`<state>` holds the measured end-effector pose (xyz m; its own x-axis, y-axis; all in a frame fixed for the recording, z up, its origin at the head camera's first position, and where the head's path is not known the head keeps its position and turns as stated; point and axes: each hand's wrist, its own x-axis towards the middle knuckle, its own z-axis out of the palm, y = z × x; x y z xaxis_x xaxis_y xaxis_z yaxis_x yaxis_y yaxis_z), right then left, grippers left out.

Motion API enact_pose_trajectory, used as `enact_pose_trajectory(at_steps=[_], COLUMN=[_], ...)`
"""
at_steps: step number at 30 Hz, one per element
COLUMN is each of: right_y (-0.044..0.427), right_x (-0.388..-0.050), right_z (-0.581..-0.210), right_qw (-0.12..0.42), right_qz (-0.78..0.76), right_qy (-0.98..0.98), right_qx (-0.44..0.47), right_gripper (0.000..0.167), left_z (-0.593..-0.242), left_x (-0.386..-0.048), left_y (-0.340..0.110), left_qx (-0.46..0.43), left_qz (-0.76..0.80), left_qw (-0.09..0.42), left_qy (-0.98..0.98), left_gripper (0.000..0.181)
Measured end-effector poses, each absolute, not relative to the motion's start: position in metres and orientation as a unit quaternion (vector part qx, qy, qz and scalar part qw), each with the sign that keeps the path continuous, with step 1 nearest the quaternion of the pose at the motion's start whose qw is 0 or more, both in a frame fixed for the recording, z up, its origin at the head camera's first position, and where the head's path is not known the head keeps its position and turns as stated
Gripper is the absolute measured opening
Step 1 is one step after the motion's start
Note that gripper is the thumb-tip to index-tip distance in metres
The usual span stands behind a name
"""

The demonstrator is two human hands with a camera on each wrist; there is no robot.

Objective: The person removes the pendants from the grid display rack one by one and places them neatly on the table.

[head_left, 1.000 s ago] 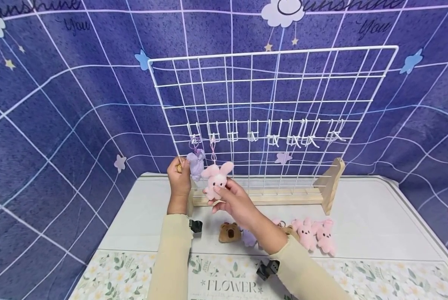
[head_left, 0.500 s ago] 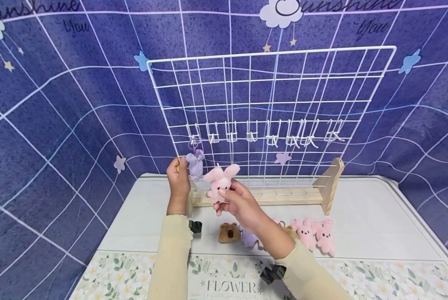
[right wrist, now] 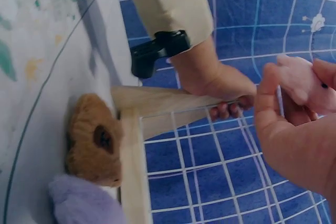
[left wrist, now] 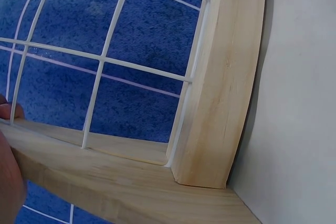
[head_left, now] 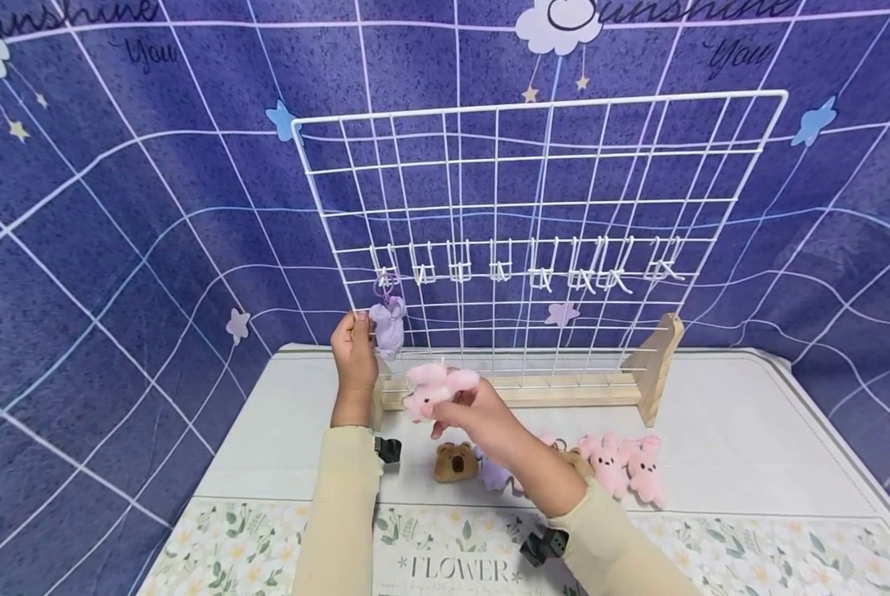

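Observation:
My right hand (head_left: 482, 414) pinches a pink bunny plush keychain (head_left: 428, 389) in front of the white wire grid rack (head_left: 534, 153). Thumb and fingers hold its body, and the bunny tilts with its ears to the back. My left hand (head_left: 353, 352) grips the left edge of the rack; in the right wrist view its curled fingertips (right wrist: 224, 111) show by the wooden end post (right wrist: 152, 98). Beside that hand a purple plush keychain (head_left: 388, 329) hangs from the leftmost hook. The left wrist view catches only a bit of the left hand (left wrist: 9, 182).
Several white hooks (head_left: 500, 269) line the grid. On the table (head_left: 266, 430) lie a brown bear plush (head_left: 455, 463), a purple plush (head_left: 495, 472) and pink bunny plushes (head_left: 644, 472), some partly behind my right forearm. A wooden base (head_left: 586, 393) carries the rack.
The pink bunny, earlier with its chain up at the second hook, is away from the hook. My right hand has lowered it and tipped it. The left hand has stayed put.

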<state>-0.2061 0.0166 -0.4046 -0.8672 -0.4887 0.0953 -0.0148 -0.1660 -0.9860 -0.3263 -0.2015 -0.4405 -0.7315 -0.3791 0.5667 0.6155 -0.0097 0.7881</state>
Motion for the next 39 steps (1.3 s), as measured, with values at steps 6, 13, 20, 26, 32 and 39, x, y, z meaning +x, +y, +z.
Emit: enact_pose_trajectory(at_steps=[6, 13, 20, 26, 32, 39], right_y=[0.012, 0.01, 0.007, 0.004, 0.003, 0.004], right_x=[-0.209, -0.214, -0.219, -0.22, -0.22, -0.222], right_z=[-0.42, -0.434, -0.443, -0.448, -0.452, -0.46], right_qw=[0.177, 0.173, 0.181, 0.183, 0.195, 0.236], right_qz=[-0.677, -0.655, -0.643, -0.61, -0.585, -0.567], right_qy=[0.693, 0.711, 0.722, 0.747, 0.763, 0.766], right_qx=[-0.176, -0.191, -0.183, -0.19, -0.192, -0.189], right_gripper=[0.036, 0.038, 0.053, 0.038, 0.034, 0.039], left_z=[-0.442, -0.442, -0.441, -0.441, -0.442, -0.441], left_x=[-0.326, -0.327, -0.326, -0.326, -0.327, -0.326], left_y=[-0.203, -0.202, -0.202, -0.204, -0.203, -0.203], left_qx=[-0.123, -0.146, -0.142, -0.137, -0.142, -0.15], left_qz=[-0.706, -0.716, -0.698, -0.697, -0.708, -0.702], left_qw=[0.359, 0.354, 0.375, 0.37, 0.362, 0.36], left_qy=[-0.598, -0.583, -0.593, -0.599, -0.59, -0.595], left_gripper=[0.032, 0.018, 0.019, 0.021, 0.018, 0.016])
